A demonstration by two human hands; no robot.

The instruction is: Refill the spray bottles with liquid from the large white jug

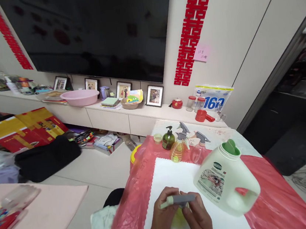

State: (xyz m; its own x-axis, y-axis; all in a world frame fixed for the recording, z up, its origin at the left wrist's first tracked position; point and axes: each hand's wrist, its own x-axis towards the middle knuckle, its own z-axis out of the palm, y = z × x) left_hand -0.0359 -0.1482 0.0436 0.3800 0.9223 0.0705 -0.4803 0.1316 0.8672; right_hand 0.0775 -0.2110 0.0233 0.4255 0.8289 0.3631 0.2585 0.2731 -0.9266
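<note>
My left hand [162, 221] and my right hand [198, 220] meet low in the head view, over a white cloth [171, 175]. Together they grip a grey spray-trigger head [180, 199] with a pale green nozzle pointing left. A yellowish bottle body shows blurred beneath the fingers. Just right of my hands stands a large white detergent jug [222, 182] with a green spout and a handle. Behind the cloth stand a green pump bottle [168, 139], a yellow spray bottle [177, 149] and a clear pink spray bottle [199, 149].
A red plastic sheet [277, 196] covers the table under the cloth. A long white cabinet [108, 116] under a big dark screen carries a pink basin [80, 97], photo frames and jars. A black bag [46, 157] lies on the floor. A pink table [38, 221] stands at left.
</note>
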